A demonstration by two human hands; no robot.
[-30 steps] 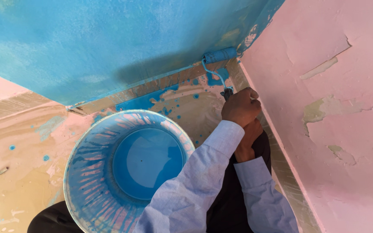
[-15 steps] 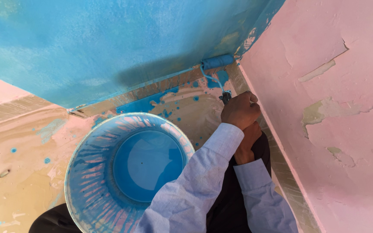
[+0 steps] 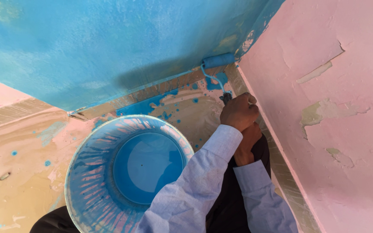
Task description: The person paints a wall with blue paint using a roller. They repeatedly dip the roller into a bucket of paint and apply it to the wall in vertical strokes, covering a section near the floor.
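Note:
My left hand (image 3: 239,112) is shut on the dark handle of a small paint roller (image 3: 218,60). The roller's blue sleeve lies against the foot of the blue-painted wall (image 3: 109,47), close to the corner with the pink wall (image 3: 337,142). Just below the left hand, my right hand (image 3: 247,146) is closed around the lower part of the handle or my left wrist; I cannot tell which. Both arms wear light blue sleeves. A round bucket (image 3: 87,172) with blue paint in its bottom and streaked sides stands on the floor left of my arms.
The tan floor (image 3: 18,172) is spattered with blue and pink paint. The pink wall on the right has peeling, flaking patches. A strip of unpainted skirting runs along the foot of both walls. My dark trousers show at the bottom edge.
The roller and my hands have shifted slightly downward at the wall's foot near the corner. The bucket has not moved.

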